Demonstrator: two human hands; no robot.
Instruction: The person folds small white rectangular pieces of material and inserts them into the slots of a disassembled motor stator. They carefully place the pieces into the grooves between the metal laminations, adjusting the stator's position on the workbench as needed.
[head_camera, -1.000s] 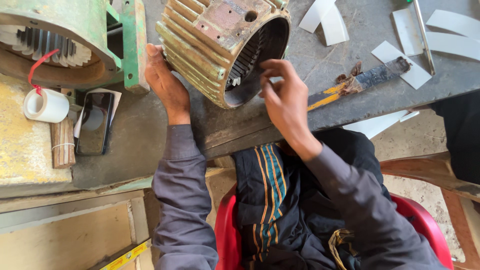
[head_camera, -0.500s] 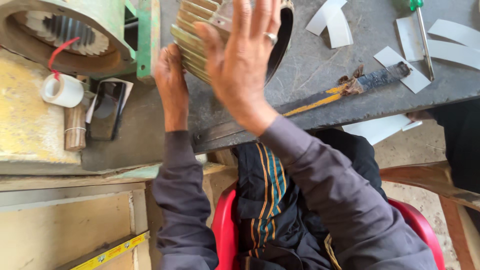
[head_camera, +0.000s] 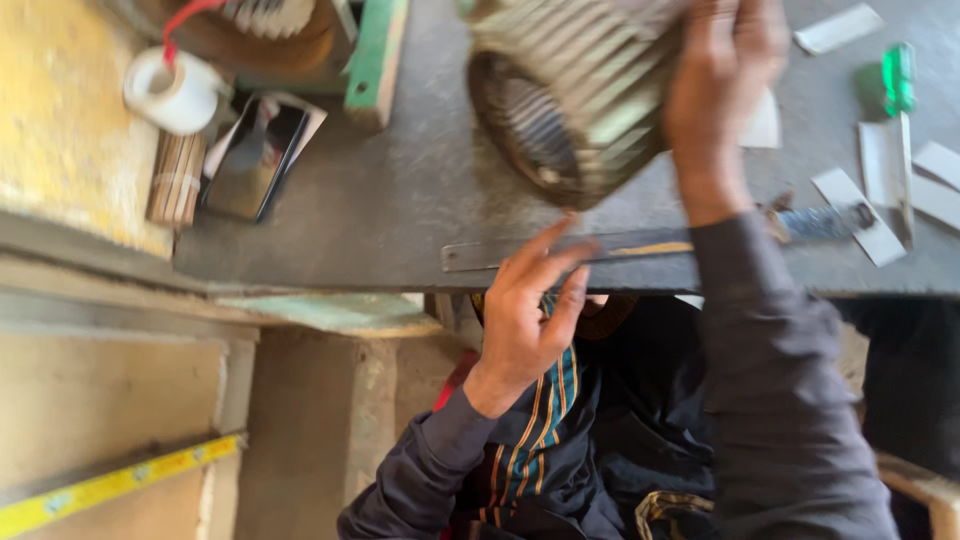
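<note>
On the grey workbench, tilted with its open end toward the person, sits the ribbed motor housing. Right hand presses flat on its top side; left hand hovers below, fingers spread, holding nothing. Nearby lie 1 phone and 1 green-handled screwdriver.

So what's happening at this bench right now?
A seated person's right hand grips the top of a finned motor housing, which is tilted on the grey workbench. The left hand is open, off it, near the bench edge. A phone, tape roll and screwdriver lie around.
</note>
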